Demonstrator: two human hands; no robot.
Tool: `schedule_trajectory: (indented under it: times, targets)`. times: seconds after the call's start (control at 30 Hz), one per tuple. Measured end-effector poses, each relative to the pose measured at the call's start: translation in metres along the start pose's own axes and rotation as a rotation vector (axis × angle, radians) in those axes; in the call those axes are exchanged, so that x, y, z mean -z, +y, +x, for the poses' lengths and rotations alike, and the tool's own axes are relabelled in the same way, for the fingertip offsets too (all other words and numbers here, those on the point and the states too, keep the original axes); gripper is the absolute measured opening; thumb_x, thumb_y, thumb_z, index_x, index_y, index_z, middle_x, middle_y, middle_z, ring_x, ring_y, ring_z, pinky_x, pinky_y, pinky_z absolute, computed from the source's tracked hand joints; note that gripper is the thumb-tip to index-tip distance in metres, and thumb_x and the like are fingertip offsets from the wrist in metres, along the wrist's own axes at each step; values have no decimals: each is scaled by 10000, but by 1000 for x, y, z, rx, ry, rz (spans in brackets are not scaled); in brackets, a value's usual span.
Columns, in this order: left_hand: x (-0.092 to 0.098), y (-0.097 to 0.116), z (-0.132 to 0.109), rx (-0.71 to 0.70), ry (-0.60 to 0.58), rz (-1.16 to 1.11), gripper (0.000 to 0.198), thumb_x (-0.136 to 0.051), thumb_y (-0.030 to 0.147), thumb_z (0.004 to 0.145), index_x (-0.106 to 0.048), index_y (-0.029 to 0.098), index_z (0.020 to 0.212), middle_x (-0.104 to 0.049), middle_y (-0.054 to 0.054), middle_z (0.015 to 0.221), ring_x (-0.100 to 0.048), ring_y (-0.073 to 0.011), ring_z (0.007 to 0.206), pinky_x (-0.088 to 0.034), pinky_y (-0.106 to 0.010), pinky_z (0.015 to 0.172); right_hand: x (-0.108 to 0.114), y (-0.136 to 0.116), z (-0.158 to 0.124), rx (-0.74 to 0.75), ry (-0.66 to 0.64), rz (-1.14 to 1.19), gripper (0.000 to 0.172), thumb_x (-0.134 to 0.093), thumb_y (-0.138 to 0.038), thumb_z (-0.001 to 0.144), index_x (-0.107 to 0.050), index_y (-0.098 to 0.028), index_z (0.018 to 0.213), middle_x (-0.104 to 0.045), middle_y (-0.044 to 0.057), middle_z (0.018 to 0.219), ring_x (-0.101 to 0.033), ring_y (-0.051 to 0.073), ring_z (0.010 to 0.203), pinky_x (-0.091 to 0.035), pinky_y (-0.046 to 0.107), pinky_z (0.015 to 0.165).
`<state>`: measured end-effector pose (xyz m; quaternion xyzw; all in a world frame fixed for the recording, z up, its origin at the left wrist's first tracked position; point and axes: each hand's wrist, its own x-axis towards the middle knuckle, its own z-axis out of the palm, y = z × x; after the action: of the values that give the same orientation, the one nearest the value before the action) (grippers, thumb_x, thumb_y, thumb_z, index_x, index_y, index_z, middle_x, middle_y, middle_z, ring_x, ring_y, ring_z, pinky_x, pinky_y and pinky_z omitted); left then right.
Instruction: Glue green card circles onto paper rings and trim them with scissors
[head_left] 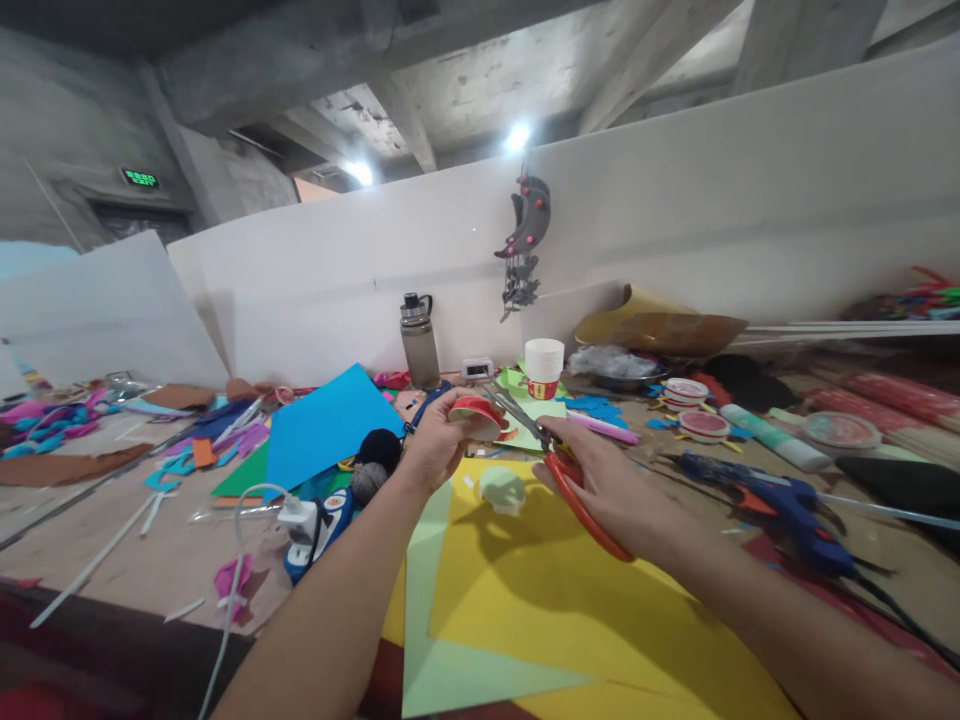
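Observation:
My left hand grips a cut piece of a red paper cup, its open round side facing me. My right hand is closed around the orange-red handles of a pair of scissors. The metal blades point up and left, close to the right edge of the cup piece; I cannot tell whether they touch it. Below both hands, a small pale green rounded piece rests on yellow sheets. A light green sheet shows from under the yellow one.
A stack of paper cups and a dark bottle stand behind. On the right lie a blue glue gun and red-and-white round pieces. At left are a blue sheet, a power strip and a white cable.

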<state>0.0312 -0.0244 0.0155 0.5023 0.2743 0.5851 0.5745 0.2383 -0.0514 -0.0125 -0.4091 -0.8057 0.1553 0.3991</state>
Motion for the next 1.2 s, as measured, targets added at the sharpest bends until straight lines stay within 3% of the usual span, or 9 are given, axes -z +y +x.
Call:
schedule_trajectory:
  times: [0.27,0.67,0.87,1.2]
  targets:
    - [2,-5,1,15,-50,-10,309,-866,142,549,-661,133,780,-678,-2,677,-633,-116,593,-467,-198,561,0,-3,-3,38,-67,-191,444,-468,-333,915,-506,-151,1318,-625,143,1064,-600,263,918,-495,404,817]
    - [3,-8,1,57,-96,14,387,-894,163,511,-657,126,815,-714,-52,708,-677,-182,625,-480,-250,583,4,-5,-4,63,-91,-259,439,-459,-295,913,-510,-160,1327,-655,123,993,-609,240,853,-477,333,721]
    - [3,-6,1,54,-106,-1,359,-896,164,513,-653,130,774,-692,-31,675,-652,-156,596,-474,-242,577,3,-2,-4,89,-55,-287,457,-478,-292,891,-532,-150,1322,-674,143,1057,-635,247,856,-497,351,741]
    - [11,-5,4,10,-148,62,380,-896,216,551,-650,136,829,-689,-27,711,-643,-149,645,-488,-267,665,5,-4,-4,110,-54,-314,424,-482,-304,892,-577,-145,1274,-705,123,954,-642,237,792,-478,318,680]
